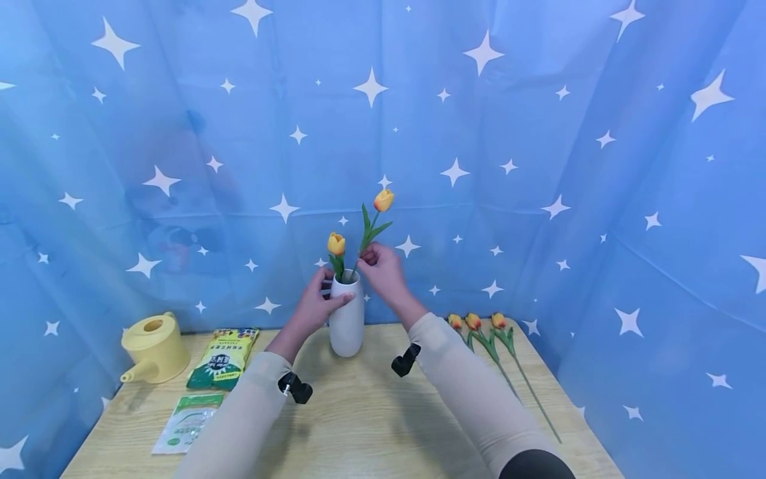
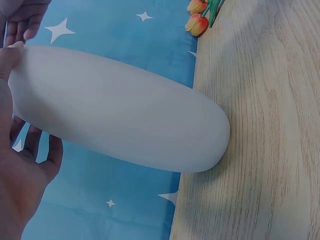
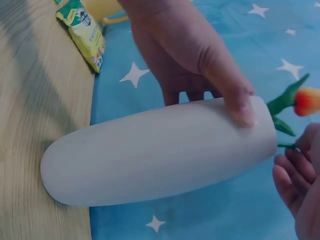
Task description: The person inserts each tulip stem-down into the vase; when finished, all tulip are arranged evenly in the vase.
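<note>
A white vase stands upright on the table, one yellow-orange tulip in its mouth. The left hand grips the vase near its rim, thumb on the front and fingers round the far side, as the right wrist view also shows on the vase. Above the rim, the right hand pinches the stem of a second tulip, whose lower end reaches into the vase mouth. How deep that stem goes is hidden by the vase wall.
Three more tulips lie at the table's right side, partly behind the right sleeve. On the left are a yellow watering can, a green and yellow packet and a flat white-green packet. A blue starry curtain hangs behind the table.
</note>
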Action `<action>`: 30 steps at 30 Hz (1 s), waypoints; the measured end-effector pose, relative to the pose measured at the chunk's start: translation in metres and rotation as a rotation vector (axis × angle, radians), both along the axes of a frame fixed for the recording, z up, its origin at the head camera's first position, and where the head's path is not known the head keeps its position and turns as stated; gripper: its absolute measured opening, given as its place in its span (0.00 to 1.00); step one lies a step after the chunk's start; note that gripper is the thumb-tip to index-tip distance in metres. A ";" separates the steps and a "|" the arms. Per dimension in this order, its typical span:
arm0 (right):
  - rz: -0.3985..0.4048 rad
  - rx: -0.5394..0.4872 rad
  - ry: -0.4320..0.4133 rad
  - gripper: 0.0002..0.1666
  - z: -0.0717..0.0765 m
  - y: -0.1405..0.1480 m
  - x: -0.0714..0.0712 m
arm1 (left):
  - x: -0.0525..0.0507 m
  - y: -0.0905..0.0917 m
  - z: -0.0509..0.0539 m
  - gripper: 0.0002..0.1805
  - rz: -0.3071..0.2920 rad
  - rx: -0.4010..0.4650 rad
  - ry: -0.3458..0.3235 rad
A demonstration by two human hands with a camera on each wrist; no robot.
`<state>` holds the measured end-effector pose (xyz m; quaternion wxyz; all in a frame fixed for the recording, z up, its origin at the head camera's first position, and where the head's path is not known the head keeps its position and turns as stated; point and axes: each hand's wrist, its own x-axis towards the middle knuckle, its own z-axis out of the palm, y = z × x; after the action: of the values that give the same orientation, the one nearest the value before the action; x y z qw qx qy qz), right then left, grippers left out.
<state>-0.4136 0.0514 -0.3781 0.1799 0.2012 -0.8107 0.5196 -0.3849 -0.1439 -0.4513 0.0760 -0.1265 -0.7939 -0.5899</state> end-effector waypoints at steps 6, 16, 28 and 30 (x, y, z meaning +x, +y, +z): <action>0.030 0.042 -0.043 0.03 -0.001 -0.004 0.001 | 0.000 0.000 0.001 0.30 0.003 -0.002 0.005; 0.012 0.007 -0.101 0.07 -0.002 -0.003 0.002 | -0.002 0.001 -0.001 0.30 0.002 -0.001 0.017; 0.015 -0.031 -0.050 0.09 -0.006 -0.008 0.003 | -0.001 0.001 0.000 0.31 0.001 0.004 0.003; 0.010 -0.023 -0.044 0.09 -0.007 -0.009 0.004 | 0.000 0.001 0.000 0.31 0.000 0.006 0.002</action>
<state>-0.4096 0.0422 -0.3853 0.1616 0.1917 -0.8075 0.5339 -0.3853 -0.1430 -0.4511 0.0772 -0.1269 -0.7922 -0.5919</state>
